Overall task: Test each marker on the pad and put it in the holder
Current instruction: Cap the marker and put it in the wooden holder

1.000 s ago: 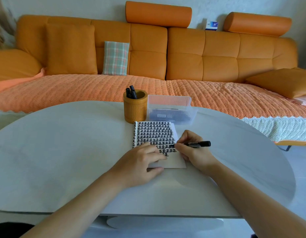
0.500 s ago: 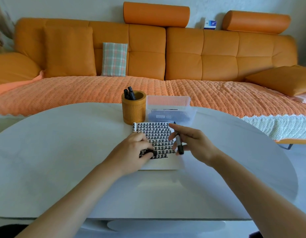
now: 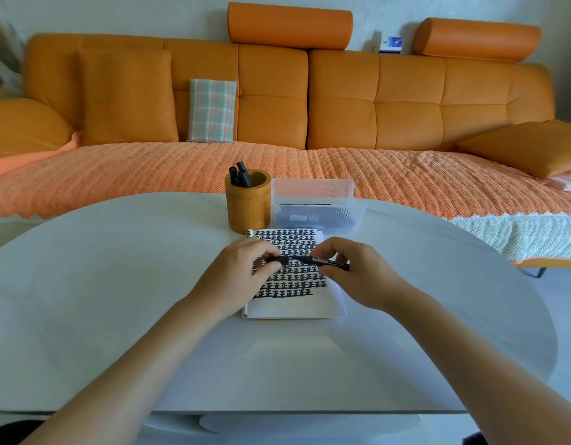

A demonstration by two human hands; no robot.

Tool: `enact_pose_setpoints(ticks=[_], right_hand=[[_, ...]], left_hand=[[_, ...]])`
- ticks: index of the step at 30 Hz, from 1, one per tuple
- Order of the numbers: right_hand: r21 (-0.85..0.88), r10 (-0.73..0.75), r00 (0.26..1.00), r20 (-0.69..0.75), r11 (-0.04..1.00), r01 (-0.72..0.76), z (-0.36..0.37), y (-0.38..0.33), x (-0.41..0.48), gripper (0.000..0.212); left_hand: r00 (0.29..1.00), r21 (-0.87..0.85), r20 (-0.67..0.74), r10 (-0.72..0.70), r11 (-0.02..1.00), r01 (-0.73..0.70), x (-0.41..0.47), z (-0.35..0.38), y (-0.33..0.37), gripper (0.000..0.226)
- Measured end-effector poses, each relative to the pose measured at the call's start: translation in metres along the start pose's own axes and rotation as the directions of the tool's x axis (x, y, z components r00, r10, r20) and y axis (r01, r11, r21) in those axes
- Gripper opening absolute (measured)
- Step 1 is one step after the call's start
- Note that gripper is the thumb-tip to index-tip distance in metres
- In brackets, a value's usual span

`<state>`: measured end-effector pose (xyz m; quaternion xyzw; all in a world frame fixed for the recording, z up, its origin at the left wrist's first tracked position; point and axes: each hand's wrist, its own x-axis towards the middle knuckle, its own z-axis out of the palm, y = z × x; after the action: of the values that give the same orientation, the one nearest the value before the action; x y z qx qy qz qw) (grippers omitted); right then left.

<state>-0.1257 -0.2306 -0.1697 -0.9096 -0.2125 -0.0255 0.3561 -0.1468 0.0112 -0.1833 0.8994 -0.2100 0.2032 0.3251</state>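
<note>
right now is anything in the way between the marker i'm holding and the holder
Nothing visible. The marker is above the pad, with the holder just past the pad's far edge. The clear box stands to the holder's right, off the path. The stored markers lean at its left side, leaving room.

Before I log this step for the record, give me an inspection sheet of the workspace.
Surface: white table.
Job's things: pad mostly covered in black test marks; holder behind it with markers inside; clear box beside the holder, dark contents.
Clutter: nothing seen.
Grippers: left hand pinches a cap; right hand pinches a marker, tip toward the cap, over the pad.
Cables: nothing seen.
Surroundings: orange sofa, plaid cushion, small blue box behind it.
</note>
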Motion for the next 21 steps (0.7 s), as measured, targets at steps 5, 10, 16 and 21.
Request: enact_pose_setpoints(ticks=[5,10,16,21], right_hand=[[-0.033,-0.006,1.000,0.026,0.999,0.007,0.000,-0.005,-0.002,0.025],[0.004,-0.044,0.999,0.027,0.999,0.044,0.003,-0.010,-0.004,0.025],[-0.006,-0.062,0.997,-0.054,0.998,0.062,0.010,-0.010,-0.001,0.020],[-0.001,-0.067,0.993,-0.094,0.998,0.068,0.014,-0.014,0.002,0.015]], left_hand=[[1.000,0.008,0.017,0.011,1.000,-0.011,-0.002,0.001,0.002,0.013],[0.996,0.014,0.080,0.039,0.999,-0.040,-0.002,0.004,0.008,0.013],[0.993,-0.013,0.107,0.050,0.999,-0.049,0.001,0.000,0.009,0.014],[0.998,-0.056,0.042,0.041,0.998,-0.038,0.002,-0.002,0.010,0.013]])
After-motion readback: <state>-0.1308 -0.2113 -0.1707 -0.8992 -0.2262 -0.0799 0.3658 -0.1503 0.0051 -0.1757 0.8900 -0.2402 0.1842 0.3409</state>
